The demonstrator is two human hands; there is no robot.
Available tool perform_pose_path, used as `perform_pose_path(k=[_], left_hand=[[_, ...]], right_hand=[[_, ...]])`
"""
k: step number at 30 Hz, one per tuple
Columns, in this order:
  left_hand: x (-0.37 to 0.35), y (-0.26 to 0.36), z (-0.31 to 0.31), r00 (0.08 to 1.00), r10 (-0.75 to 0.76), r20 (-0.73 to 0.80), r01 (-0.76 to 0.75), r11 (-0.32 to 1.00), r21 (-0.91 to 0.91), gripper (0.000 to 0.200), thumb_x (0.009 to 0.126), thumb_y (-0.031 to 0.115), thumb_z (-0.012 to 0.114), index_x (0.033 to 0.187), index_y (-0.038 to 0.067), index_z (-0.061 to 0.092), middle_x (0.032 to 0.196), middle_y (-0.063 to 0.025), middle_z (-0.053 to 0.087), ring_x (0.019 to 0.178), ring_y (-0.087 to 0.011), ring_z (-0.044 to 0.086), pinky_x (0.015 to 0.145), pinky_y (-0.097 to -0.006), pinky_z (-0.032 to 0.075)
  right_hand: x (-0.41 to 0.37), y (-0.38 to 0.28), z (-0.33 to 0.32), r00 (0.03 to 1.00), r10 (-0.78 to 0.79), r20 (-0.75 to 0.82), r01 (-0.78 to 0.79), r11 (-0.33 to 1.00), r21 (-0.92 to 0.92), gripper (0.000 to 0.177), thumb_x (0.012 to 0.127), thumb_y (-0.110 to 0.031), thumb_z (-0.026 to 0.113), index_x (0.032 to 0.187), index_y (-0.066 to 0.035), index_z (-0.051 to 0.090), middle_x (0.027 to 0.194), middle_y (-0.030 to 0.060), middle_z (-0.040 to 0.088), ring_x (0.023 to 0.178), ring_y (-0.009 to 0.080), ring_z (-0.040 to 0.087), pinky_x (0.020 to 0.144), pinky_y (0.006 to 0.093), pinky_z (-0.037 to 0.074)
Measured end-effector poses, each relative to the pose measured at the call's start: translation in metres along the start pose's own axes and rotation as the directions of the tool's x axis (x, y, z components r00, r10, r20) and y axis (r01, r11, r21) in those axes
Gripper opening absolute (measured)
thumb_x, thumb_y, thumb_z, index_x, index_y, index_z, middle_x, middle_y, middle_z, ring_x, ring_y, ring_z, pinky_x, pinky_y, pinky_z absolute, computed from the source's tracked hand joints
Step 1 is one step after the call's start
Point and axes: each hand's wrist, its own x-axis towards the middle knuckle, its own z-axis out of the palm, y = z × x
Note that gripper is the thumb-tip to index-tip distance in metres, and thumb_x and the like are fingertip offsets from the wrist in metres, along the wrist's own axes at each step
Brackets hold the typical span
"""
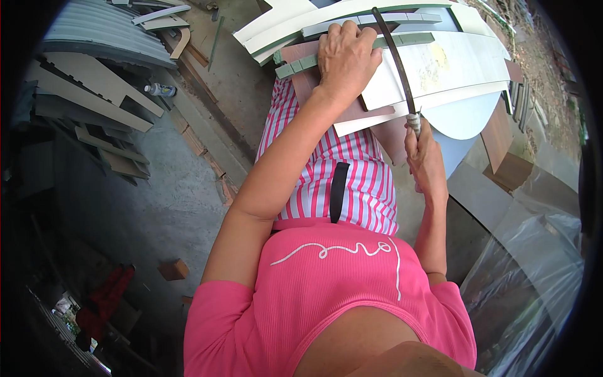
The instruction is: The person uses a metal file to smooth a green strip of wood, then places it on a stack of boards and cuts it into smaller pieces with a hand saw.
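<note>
My left hand (348, 56) presses down with curled fingers over a green notched strip (296, 66), which lies across a stack of pale boards. Just beyond it runs a second, paler strip (411, 18), partly hidden under the fingers. My right hand (426, 157) is closed round the pale wrapped handle (413, 123) of a long, narrow dark blade (397, 63). The blade points away from me and crosses over both strips, right of my left hand. Under them, a white board (440, 66) with a yellowish stain spreads to the right.
Cut board pieces (94, 81) are stacked at the left, near a small bottle (160, 90) on the concrete floor (163, 169). A wooden block (173, 270) lies lower down. Clear plastic sheeting (527, 270) covers the right side, below a brown board (498, 135).
</note>
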Motion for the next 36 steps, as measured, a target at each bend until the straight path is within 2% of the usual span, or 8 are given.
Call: perform_pose_path(k=[2,7,11,13,16,20,26,36], left_hand=[[0.000,0.001,0.000,1.000,-0.008,-0.004,0.008,1.000,0.005,0.025,0.074,0.024,0.076,0.094,0.010,0.069,0.089,-0.0065,0.059,0.088,-0.0278,0.056,0.075,-0.0420,0.046],[0.001,-0.002,0.002,1.000,0.009,0.002,-0.009,1.000,-0.003,0.025,0.074,0.024,0.075,0.093,0.010,0.069,0.089,-0.0065,0.059,0.087,-0.0273,0.056,0.074,-0.0415,0.046],[0.001,-0.003,0.002,1.000,0.028,-0.006,-0.029,0.999,-0.017,0.025,0.075,0.025,0.076,0.093,0.010,0.069,0.089,-0.0067,0.059,0.087,-0.0277,0.056,0.075,-0.0417,0.047],[0.000,-0.003,0.001,1.000,0.018,0.005,-0.018,1.000,-0.016,0.026,0.074,0.025,0.076,0.094,0.010,0.069,0.089,-0.0068,0.059,0.088,-0.0281,0.056,0.075,-0.0419,0.047],[0.000,-0.002,0.000,1.000,0.014,-0.018,-0.014,1.000,-0.004,0.026,0.074,0.025,0.076,0.094,0.010,0.069,0.089,-0.0066,0.059,0.088,-0.0282,0.056,0.075,-0.0420,0.047],[-0.001,0.001,-0.001,1.000,-0.009,0.005,0.009,1.000,-0.006,0.026,0.074,0.025,0.076,0.094,0.010,0.069,0.089,-0.0066,0.059,0.088,-0.0282,0.056,0.074,-0.0423,0.046],[-0.001,-0.001,0.001,1.000,-0.004,0.000,0.004,1.000,-0.009,0.025,0.074,0.025,0.076,0.094,0.011,0.069,0.089,-0.0067,0.059,0.087,-0.0285,0.056,0.074,-0.0425,0.046],[0.001,-0.006,0.000,1.000,0.004,0.016,-0.004,1.000,-0.007,0.026,0.075,0.025,0.076,0.095,0.011,0.069,0.090,-0.0073,0.059,0.089,-0.0289,0.056,0.076,-0.0421,0.047]], right_hand=[[-0.005,0.003,0.000,1.000,-0.013,0.001,0.013,1.000,-0.013,0.025,0.100,-0.024,0.044,0.109,-0.001,0.048,0.069,0.0276,0.058,0.067,0.0487,0.058,0.061,0.0503,0.043],[-0.008,-0.009,-0.006,0.989,0.134,0.058,-0.136,0.990,0.042,0.026,0.100,-0.025,0.044,0.112,-0.002,0.049,0.069,0.0268,0.058,0.066,0.0477,0.059,0.061,0.0494,0.044],[0.005,-0.007,-0.001,0.997,0.073,0.034,-0.073,0.997,0.004,0.027,0.100,-0.024,0.045,0.113,-0.001,0.049,0.069,0.0274,0.059,0.067,0.0477,0.060,0.062,0.0496,0.045],[0.014,-0.006,0.005,0.998,-0.055,-0.024,0.056,0.998,0.012,0.027,0.100,-0.023,0.045,0.114,0.000,0.050,0.070,0.0283,0.059,0.067,0.0483,0.059,0.062,0.0508,0.044],[0.017,-0.004,0.007,0.995,-0.084,-0.047,0.083,0.996,-0.021,0.026,0.099,-0.022,0.046,0.112,0.000,0.049,0.072,0.0293,0.059,0.069,0.0494,0.060,0.062,0.0522,0.044],[0.005,0.001,0.005,1.000,-0.010,-0.025,0.009,1.000,-0.025,0.024,0.099,-0.021,0.046,0.112,-0.001,0.049,0.071,0.0299,0.059,0.070,0.0500,0.060,0.060,0.0529,0.043],[-0.009,0.010,0.011,0.999,-0.016,-0.040,0.017,1.000,0.017,0.023,0.099,-0.020,0.046,0.113,-0.002,0.048,0.067,0.0305,0.058,0.066,0.0506,0.059,0.057,0.0529,0.043],[0.006,-0.006,0.008,1.000,-0.024,-0.020,0.024,1.000,0.012,0.025,0.099,-0.022,0.046,0.112,-0.001,0.049,0.070,0.0296,0.058,0.070,0.0499,0.060,0.060,0.0522,0.043]])
